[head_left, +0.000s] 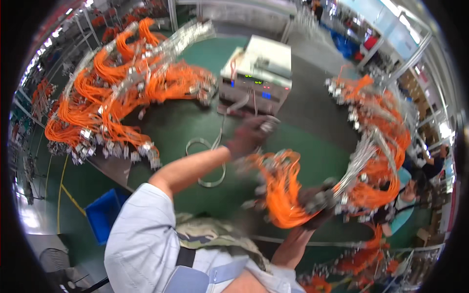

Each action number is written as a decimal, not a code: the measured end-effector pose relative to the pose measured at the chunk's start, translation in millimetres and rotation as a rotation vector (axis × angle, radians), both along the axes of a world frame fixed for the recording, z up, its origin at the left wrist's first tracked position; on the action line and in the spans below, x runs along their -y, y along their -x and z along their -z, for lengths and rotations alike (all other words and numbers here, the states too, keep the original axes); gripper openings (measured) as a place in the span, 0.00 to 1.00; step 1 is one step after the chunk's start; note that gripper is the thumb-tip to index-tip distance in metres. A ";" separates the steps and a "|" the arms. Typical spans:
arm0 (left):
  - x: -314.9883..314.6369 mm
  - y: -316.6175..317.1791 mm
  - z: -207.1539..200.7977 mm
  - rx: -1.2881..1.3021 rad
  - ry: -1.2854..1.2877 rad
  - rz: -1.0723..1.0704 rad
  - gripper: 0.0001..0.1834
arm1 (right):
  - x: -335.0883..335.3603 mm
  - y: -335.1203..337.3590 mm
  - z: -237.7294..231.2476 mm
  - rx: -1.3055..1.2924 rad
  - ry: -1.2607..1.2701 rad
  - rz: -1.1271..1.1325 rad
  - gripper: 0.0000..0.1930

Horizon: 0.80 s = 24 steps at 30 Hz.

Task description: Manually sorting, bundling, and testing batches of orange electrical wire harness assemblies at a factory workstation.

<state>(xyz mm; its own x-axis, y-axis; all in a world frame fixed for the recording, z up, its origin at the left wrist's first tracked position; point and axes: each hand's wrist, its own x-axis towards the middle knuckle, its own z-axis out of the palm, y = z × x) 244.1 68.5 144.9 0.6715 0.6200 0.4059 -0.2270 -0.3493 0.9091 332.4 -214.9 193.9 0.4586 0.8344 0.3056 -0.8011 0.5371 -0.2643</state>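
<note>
My right hand (316,202), in a dark glove, is closed around a bundle of orange cables (283,207) at the near right of the table. The bundle loops to the left of that hand, and its silver-grey connector ends hang loose. My left hand (250,136), also gloved and blurred by motion, is in front of the white electronic test box (266,56). Its fingers look curled, with a small pale, silvery thing at their tips that I cannot make out. A thin grey cable (223,168) loops on the green tabletop beside my left forearm.
A large heap of orange cables (112,73) with silvery connectors covers the table's left side. Another cable pile (386,146) lines the right side. Below the left edge stands a blue bin (102,215). Another person (405,195) is beyond the right pile.
</note>
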 end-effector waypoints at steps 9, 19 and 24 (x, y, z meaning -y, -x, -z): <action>60.4 176.1 133.5 -0.701 -1.000 0.378 0.29 | -87.5 16.7 -47.3 0.577 0.397 0.416 0.17; -96.8 195.2 118.4 -0.716 -0.445 -0.188 0.39 | -209.4 109.0 225.0 1.417 0.865 0.401 0.19; -1.9 92.3 39.2 -0.105 -0.052 0.214 0.54 | -228.9 114.0 236.5 0.585 0.507 0.345 0.23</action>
<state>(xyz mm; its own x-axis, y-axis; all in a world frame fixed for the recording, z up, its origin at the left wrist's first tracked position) 151.8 70.4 105.6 0.8253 0.4392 0.3549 -0.2062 -0.3506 0.9135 218.4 14.0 -42.6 0.5973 0.7767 0.1998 -0.2729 0.4310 -0.8601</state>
